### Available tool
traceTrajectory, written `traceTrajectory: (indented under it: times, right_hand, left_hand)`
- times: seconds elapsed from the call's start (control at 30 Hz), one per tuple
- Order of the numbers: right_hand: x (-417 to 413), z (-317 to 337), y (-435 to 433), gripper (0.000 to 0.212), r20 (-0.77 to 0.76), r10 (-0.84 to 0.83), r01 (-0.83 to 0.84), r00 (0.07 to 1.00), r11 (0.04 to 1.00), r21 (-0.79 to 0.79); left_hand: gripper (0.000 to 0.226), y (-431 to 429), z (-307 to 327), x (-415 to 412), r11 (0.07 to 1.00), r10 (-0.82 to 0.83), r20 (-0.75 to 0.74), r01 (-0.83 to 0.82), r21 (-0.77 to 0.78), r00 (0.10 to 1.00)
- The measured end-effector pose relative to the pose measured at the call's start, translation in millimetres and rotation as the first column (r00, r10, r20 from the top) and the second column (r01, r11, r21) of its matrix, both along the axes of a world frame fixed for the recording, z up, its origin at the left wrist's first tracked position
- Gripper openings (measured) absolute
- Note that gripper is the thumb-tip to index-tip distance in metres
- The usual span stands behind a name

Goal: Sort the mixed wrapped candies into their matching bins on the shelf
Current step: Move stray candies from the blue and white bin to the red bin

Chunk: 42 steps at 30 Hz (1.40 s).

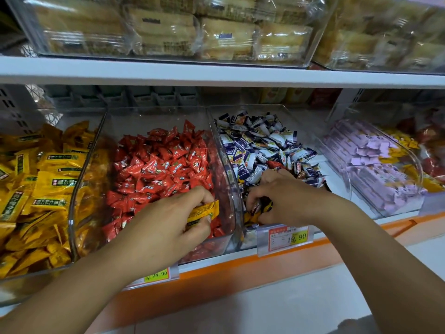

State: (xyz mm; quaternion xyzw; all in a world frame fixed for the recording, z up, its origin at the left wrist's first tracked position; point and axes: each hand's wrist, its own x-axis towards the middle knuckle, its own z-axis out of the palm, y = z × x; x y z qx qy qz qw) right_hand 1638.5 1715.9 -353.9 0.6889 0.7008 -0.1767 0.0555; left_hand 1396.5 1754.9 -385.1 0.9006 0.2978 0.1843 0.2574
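My left hand (166, 220) hovers over the front of the clear bin of red candies (159, 169) and grips a yellow wrapped candy (204, 212). My right hand (281, 198) reaches into the front of the neighbouring bin of white-and-purple candies (265, 143), its fingers curled round dark brown and yellow stray candies (258, 208). A few red and brown strays (297, 167) lie among the white-and-purple ones. The bin of yellow candies (41, 184) stands at the far left.
A bin of lilac packets (375, 160) mixed with yellow and red ones sits at the right. Price tags (285, 238) hang on the orange shelf edge (216, 276). The white upper shelf (216, 73) carries clear boxes of wrapped cakes (168, 30).
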Motion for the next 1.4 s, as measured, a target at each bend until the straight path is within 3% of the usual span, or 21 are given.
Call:
traceTrajectory:
  times: [0.17,0.27,0.4,0.57,0.77,0.9,0.97,1.1,1.33,1.4]
  right_hand:
    - [3.7,-7.3,-1.6,0.005,-0.145,0.031,-0.019,0.989,0.996,0.083]
    - [7.0,-7.1,-4.6,0.008,-0.273,-0.009,0.044,0.962,0.992,0.122]
    - [7.4,-2.8,-10.0,0.013,-0.493,-0.061,0.184,0.868,0.961,0.207]
    - [6.7,-0.5,-11.3,0.009,-0.641,-0.060,0.307,0.765,0.909,0.282]
    - [-3.0,2.4,-7.9,0.008,-0.712,-0.061,0.395,0.700,0.864,0.314]
    - [-11.1,10.3,-9.6,0.010,-0.816,0.017,0.440,0.577,0.836,0.328]
    - [-16.9,13.5,-11.7,0.012,-0.861,0.052,0.458,0.506,0.830,0.319]
    - [-36.6,17.6,-17.5,0.011,-0.904,0.106,0.443,0.414,0.844,0.302]
    - [-68.1,5.5,-15.5,0.011,-0.909,0.118,0.390,0.399,0.876,0.285]
    - [-67.9,7.2,-15.8,0.010,-0.928,0.105,0.390,0.358,0.886,0.251]
  left_hand:
    - [0.009,-0.9,-0.1,-0.8,1.000,0.007,0.039,-0.007,-0.004,0.999]
    - [0.009,-1.2,0.6,0.3,1.000,0.008,0.064,-0.008,0.001,0.998]
    - [0.015,-0.7,2.1,2.6,1.000,0.018,0.087,-0.018,0.001,0.996]
    - [0.017,-0.7,3.8,4.1,1.000,0.015,0.097,-0.016,0.008,0.995]
    - [0.016,-0.9,3.4,1.9,0.998,0.033,0.134,-0.026,-0.054,0.990]
    - [0.027,1.0,0.5,4.2,0.993,0.113,0.196,-0.113,-0.010,0.974]
    - [0.023,-1.9,6.3,4.0,0.995,0.101,0.183,-0.095,-0.038,0.978]
    - [0.040,-2.6,14.4,4.8,0.996,0.086,0.211,-0.077,-0.050,0.974]
    - [0.035,-2.8,13.4,10.5,0.995,0.096,0.288,-0.082,-0.060,0.953]
    - [0.026,-2.8,13.1,10.5,0.991,0.125,0.301,-0.106,-0.078,0.945]
